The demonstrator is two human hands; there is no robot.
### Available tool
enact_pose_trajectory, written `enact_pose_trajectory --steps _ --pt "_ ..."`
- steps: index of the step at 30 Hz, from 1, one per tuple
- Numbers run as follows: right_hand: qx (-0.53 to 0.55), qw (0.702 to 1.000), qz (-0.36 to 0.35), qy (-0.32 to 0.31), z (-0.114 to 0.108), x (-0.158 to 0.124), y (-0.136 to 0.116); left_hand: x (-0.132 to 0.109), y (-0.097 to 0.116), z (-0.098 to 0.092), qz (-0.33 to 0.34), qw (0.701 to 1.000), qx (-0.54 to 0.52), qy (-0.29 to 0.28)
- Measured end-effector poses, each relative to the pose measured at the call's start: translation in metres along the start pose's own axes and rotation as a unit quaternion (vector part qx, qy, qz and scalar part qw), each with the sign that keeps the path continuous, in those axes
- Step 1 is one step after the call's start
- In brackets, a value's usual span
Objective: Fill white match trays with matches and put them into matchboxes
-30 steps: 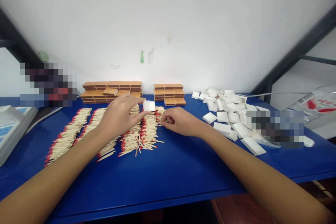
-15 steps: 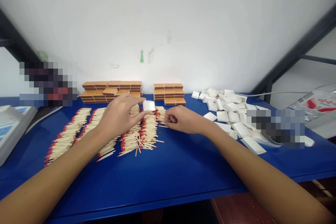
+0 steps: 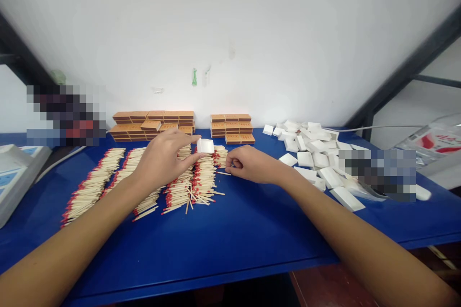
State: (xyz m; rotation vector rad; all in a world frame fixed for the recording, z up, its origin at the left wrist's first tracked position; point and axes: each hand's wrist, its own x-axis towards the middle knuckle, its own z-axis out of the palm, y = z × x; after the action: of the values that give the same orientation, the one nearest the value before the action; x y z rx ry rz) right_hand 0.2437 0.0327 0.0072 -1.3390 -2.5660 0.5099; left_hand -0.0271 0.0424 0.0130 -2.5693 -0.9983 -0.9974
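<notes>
My left hand (image 3: 163, 156) pinches a small white matchbox tray (image 3: 205, 146) between thumb and fingers, its hollow side facing me. The tray is held over a row of red-tipped matches (image 3: 205, 177). To the right of that row is my right hand (image 3: 247, 164), fingers curled and thumb pressed in. Whatever its fingertips hold, if anything, is hidden or too small to make out. A loose match (image 3: 224, 173) lies just beside those fingertips. More rows of matches (image 3: 94, 180) spread to the left, partly covered by my left hand and forearm.
Stacked orange-brown matchboxes (image 3: 153, 124) line the wall at the left, with a smaller stack (image 3: 231, 127) nearer the middle. White trays (image 3: 319, 146) are heaped at the right of the blue table (image 3: 230, 249). A white device (image 3: 18, 177) stands at the far left.
The white tray has shifted very slightly to the right in my left hand. My right hand stays curled in nearly the same place.
</notes>
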Motion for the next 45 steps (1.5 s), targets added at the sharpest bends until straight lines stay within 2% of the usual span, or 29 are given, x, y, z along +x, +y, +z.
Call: enact_pose_trajectory --steps 15,30,45 --pt "-0.006 1.0 -0.01 0.027 0.0012 0.001 0.0031 0.001 0.0015 -0.0012 -0.002 1.0 0.005 -0.001" --pt "-0.02 1.0 0.002 0.019 0.0003 0.0008 0.001 0.0006 0.0004 -0.0008 0.004 1.0 0.007 -0.006" --pt "-0.033 0.999 -0.021 0.037 0.0 0.0014 0.0022 0.0002 0.0013 -0.0014 0.008 1.0 0.007 -0.01"
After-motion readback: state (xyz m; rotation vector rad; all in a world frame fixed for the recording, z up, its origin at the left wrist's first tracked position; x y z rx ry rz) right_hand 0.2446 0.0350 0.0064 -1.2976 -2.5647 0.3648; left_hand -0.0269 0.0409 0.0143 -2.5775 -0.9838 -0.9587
